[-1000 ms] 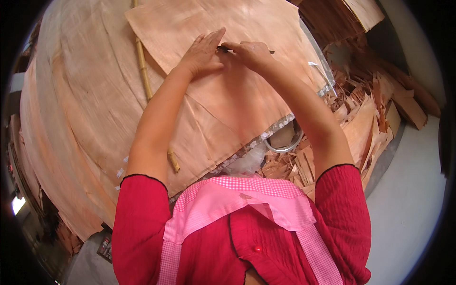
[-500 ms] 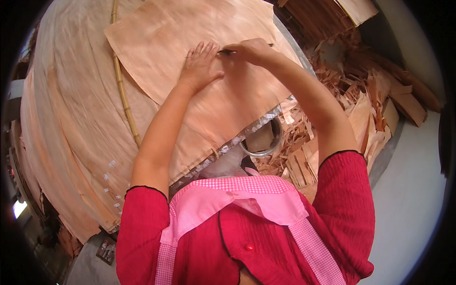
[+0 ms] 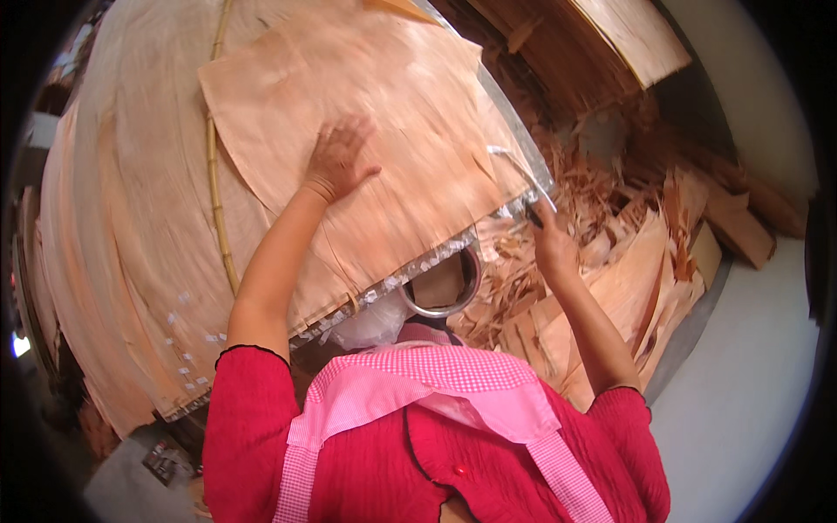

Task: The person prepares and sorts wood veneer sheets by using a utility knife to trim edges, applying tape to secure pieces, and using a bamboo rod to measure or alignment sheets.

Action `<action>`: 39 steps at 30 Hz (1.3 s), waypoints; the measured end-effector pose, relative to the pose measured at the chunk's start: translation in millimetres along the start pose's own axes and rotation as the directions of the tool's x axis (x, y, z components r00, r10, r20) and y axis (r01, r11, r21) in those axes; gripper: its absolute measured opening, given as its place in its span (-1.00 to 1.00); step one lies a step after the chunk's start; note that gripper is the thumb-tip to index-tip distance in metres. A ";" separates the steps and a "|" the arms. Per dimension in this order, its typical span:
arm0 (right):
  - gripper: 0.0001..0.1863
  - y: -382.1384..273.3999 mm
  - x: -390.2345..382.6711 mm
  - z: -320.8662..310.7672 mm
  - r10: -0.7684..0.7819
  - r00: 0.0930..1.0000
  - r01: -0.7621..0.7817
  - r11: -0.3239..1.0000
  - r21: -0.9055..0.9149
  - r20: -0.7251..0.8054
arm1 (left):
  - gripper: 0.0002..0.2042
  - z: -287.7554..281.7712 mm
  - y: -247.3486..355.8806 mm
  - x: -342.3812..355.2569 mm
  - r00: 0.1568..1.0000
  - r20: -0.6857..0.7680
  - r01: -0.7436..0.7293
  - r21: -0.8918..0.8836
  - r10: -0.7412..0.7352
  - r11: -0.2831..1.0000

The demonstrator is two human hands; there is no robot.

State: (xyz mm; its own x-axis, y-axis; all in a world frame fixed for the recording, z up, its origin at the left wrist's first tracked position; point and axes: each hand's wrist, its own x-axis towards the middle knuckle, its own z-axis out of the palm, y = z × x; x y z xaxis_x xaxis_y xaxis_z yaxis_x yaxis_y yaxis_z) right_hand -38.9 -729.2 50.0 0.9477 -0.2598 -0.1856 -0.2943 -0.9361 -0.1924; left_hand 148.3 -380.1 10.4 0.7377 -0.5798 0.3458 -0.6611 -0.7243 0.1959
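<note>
"What has changed?"
"The right hand (image 3: 555, 246) has left the middle of the wood sheet (image 3: 410, 183) for its near right corner, fingers partly curled; what it holds cannot be told."
"And the left hand (image 3: 340, 160)?"
"Open, gripping nothing, flat on the sheet, right of the bamboo pole (image 3: 215, 174)."

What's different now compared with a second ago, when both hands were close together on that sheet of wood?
The right hand has left the middle of the wood sheet and moved right and toward the body, to the sheet's right-hand corner; whether it keeps the dark tool is unclear. The left hand stays on the sheet, and the bamboo stick still lies along its left side.
</note>
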 end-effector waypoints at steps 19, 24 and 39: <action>-0.82 -344.6 110.3 -35.8 -0.520 0.847 0.529 0.844 0.084 -0.108 | -0.73 24.2 43.8 -37.5 0.924 -0.107 0.338 -0.223 -0.368 0.914; -0.79 -416.4 18.5 2.4 -0.920 0.378 0.793 0.264 0.549 -0.104 | -0.83 13.6 49.4 -27.1 0.957 -0.074 0.287 0.132 -0.280 0.949; -0.62 -71.1 162.4 -11.8 -0.024 0.967 0.063 0.987 -0.148 0.255 | -0.88 7.3 49.7 -33.2 0.933 -0.211 0.311 0.066 -0.291 0.948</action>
State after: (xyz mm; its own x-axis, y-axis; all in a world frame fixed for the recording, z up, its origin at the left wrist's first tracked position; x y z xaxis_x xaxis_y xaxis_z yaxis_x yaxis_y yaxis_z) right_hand 137.5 -707.6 44.9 0.8913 -0.1685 -0.4210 -0.2124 -0.9754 -0.0593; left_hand 91.9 -399.6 2.0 0.8520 -0.2513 0.4592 -0.3886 -0.8915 0.2330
